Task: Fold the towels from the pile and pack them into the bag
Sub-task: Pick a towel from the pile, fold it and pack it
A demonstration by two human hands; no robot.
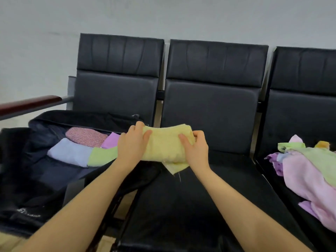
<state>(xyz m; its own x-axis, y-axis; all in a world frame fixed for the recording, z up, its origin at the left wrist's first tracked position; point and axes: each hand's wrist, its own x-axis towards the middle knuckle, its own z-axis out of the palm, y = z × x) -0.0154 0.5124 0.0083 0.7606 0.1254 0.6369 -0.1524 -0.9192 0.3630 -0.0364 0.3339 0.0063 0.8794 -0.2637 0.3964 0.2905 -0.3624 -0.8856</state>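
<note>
Both your hands grip the folded pale-yellow terry towel (166, 145): left hand (131, 142) curled round its left end, right hand (195, 148) round its right end, thumbs on top. It's held over the middle black padded seat (190, 197), just right of the open dark navy fabric bag (36, 179) on the left seat.

Risks: a loose corner hangs out underneath near your right hand, so the fold could slip open on the way over, more so if you let go with one hand. That corner may also catch on the bag's rim. The bag already holds a pink patterned roll (85, 136), a lilac piece (111, 140), a pale-blue one (70, 151) and a light-green one (102, 155); dropping the yellow one carelessly could knock them askew.

Hard to tell: your fingers under the towel, free room in the bag, and how many remain in the mixed pink-and-green towel pile (309, 170), cut off at right.
</note>
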